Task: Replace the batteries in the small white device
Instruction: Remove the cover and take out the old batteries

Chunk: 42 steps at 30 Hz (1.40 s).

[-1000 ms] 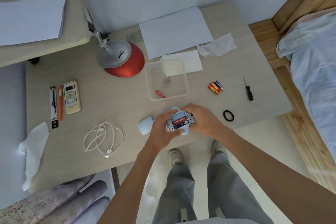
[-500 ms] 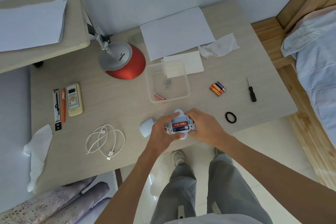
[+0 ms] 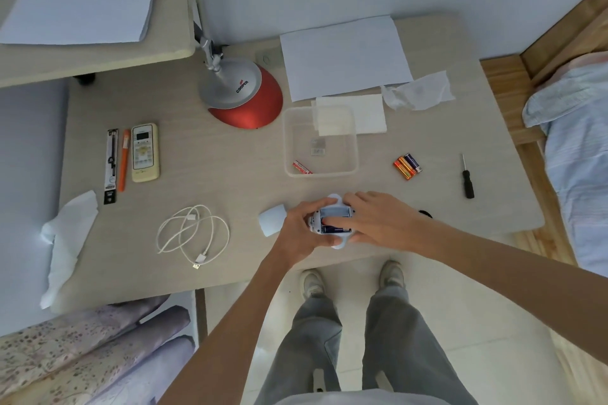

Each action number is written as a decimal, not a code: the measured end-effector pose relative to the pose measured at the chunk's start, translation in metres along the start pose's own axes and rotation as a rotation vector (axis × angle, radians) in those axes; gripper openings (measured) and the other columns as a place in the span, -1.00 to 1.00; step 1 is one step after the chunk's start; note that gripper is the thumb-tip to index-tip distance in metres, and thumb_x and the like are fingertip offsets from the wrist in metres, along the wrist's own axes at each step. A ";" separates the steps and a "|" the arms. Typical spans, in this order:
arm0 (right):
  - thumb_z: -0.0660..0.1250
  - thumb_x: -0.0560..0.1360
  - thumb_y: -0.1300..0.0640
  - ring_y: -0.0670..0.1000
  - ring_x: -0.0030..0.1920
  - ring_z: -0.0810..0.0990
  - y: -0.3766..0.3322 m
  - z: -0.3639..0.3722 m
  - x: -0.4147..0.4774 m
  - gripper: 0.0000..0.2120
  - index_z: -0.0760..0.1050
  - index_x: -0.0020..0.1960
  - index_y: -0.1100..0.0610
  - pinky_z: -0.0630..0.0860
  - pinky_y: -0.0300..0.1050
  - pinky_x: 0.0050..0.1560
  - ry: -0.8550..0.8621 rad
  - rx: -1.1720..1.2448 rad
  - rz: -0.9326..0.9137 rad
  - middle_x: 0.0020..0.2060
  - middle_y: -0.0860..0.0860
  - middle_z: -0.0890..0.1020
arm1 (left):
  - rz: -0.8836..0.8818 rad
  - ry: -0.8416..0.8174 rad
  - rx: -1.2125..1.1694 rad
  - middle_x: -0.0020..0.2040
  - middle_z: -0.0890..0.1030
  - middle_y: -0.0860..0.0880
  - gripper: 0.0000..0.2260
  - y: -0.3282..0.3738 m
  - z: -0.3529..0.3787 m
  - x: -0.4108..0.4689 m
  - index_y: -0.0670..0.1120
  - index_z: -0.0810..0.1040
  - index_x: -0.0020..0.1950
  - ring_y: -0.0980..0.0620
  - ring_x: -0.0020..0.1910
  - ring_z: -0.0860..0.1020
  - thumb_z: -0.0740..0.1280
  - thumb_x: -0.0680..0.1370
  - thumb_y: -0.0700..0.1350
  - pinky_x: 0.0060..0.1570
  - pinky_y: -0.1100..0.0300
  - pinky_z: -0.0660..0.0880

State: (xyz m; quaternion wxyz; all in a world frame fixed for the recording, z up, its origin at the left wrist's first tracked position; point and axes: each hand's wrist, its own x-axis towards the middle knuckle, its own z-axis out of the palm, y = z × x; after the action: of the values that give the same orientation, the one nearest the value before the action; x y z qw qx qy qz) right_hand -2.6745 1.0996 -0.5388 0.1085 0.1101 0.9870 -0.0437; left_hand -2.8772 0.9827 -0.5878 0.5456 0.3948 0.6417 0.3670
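Observation:
The small white device (image 3: 333, 211) lies back-up near the table's front edge, its battery compartment uncovered with batteries inside. My left hand (image 3: 301, 230) grips its left side. My right hand (image 3: 378, 219) holds the right side, and one finger reaches across the compartment onto a battery with a red end. The pale battery cover (image 3: 272, 219) rests on the table just left of my left hand. Three spare batteries (image 3: 408, 167) lie together to the right. A single red battery (image 3: 302, 167) sits in the clear tray (image 3: 355, 154).
A small black screwdriver (image 3: 467, 177) lies at the right. A black ring (image 3: 426, 213) peeks out behind my right wrist. A coiled white cable (image 3: 194, 233), a remote (image 3: 144, 152), a red lamp base (image 3: 246, 99) and papers (image 3: 345, 56) fill the rest.
My right hand has shifted over the device, and a finger now lies across the battery compartment. The left hand keeps its grip.

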 end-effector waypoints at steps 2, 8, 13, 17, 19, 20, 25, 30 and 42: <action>0.52 0.50 -0.16 0.10 -0.13 0.62 0.004 -0.003 0.006 -0.35 0.34 0.50 -0.12 0.60 -0.03 -0.14 -0.015 -0.025 -0.041 0.05 0.11 0.59 | -0.012 -0.010 -0.011 0.28 0.66 0.01 -0.24 0.002 0.000 0.000 0.13 0.65 0.39 0.09 0.24 0.64 0.76 0.24 -0.23 0.25 0.27 0.58; 0.53 0.48 -0.21 0.14 -0.19 0.64 0.011 -0.003 0.017 -0.30 0.21 0.45 -0.15 0.66 0.06 -0.15 -0.088 -0.012 -0.104 -0.01 0.13 0.61 | -0.024 -0.014 -0.028 0.26 0.66 0.04 -0.26 0.005 -0.001 -0.002 0.00 0.65 0.41 0.21 0.19 0.62 0.73 0.27 -0.30 0.16 0.39 0.54; 0.42 0.56 -0.23 0.16 -0.17 0.65 0.012 -0.008 0.020 -0.39 0.16 0.46 -0.21 0.65 0.07 -0.18 -0.141 -0.033 -0.101 0.03 0.13 0.60 | -0.031 -0.032 -0.046 0.20 0.63 0.10 -0.26 0.008 -0.001 -0.003 -0.03 0.64 0.43 0.30 0.14 0.61 0.72 0.28 -0.33 0.16 0.40 0.53; 0.39 0.58 -0.25 0.12 -0.19 0.63 0.014 -0.005 0.014 -0.40 0.17 0.49 -0.21 0.64 0.02 -0.25 -0.087 -0.003 -0.100 0.01 0.11 0.59 | -0.029 -0.040 -0.049 0.20 0.63 0.07 -0.27 0.009 -0.001 -0.003 -0.02 0.63 0.43 0.33 0.10 0.60 0.72 0.29 -0.31 0.13 0.41 0.53; 0.39 0.59 -0.25 0.08 -0.22 0.61 0.014 0.003 0.008 -0.40 0.21 0.52 -0.19 0.63 -0.04 -0.30 -0.028 0.010 -0.088 0.01 0.08 0.58 | -0.036 -0.034 -0.067 0.18 0.64 0.09 -0.27 0.010 -0.002 -0.003 -0.05 0.63 0.43 0.33 0.09 0.62 0.71 0.29 -0.34 0.13 0.40 0.55; 0.39 0.59 -0.25 0.06 -0.22 0.61 0.014 0.006 0.005 -0.39 0.22 0.53 -0.18 0.62 -0.06 -0.32 0.000 0.013 -0.073 0.02 0.08 0.58 | -0.037 -0.030 -0.071 0.17 0.65 0.09 -0.27 0.010 -0.002 -0.003 -0.07 0.63 0.43 0.33 0.08 0.63 0.71 0.29 -0.35 0.12 0.40 0.55; 0.28 0.62 -0.34 -0.03 0.06 0.61 -0.001 0.016 -0.013 -0.37 0.21 0.61 -0.22 0.63 -0.12 -0.12 0.052 0.254 0.174 0.29 -0.03 0.51 | -0.033 -0.034 -0.110 0.09 0.72 0.17 -0.29 0.010 -0.003 -0.005 -0.19 0.61 0.43 0.23 0.10 0.70 0.66 0.30 -0.45 0.07 0.34 0.61; 0.33 0.59 -0.25 -0.05 0.20 0.48 -0.020 0.015 -0.009 -0.61 0.67 0.26 -0.05 0.66 0.01 -0.07 0.320 0.605 0.529 0.28 -0.05 0.50 | -0.040 -0.017 -0.122 0.16 0.70 0.12 -0.29 0.012 -0.002 -0.006 -0.13 0.63 0.43 0.14 0.17 0.70 0.68 0.30 -0.41 0.12 0.28 0.63; 0.36 0.61 -0.07 0.03 0.11 0.46 -0.035 0.012 0.008 -0.74 0.71 0.13 0.06 0.58 0.00 -0.01 0.374 0.490 0.473 0.08 -0.01 0.51 | -0.026 0.003 -0.109 0.24 0.73 -0.05 -0.30 0.007 -0.001 -0.004 -0.08 0.64 0.42 -0.01 0.22 0.70 0.71 0.31 -0.33 0.24 0.15 0.64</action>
State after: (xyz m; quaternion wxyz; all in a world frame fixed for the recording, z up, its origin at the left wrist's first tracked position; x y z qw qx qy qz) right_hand -2.6877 1.0664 -0.5503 -0.0959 0.3631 0.8975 -0.2312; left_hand -2.8770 0.9822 -0.5799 0.5700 0.3555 0.6267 0.3950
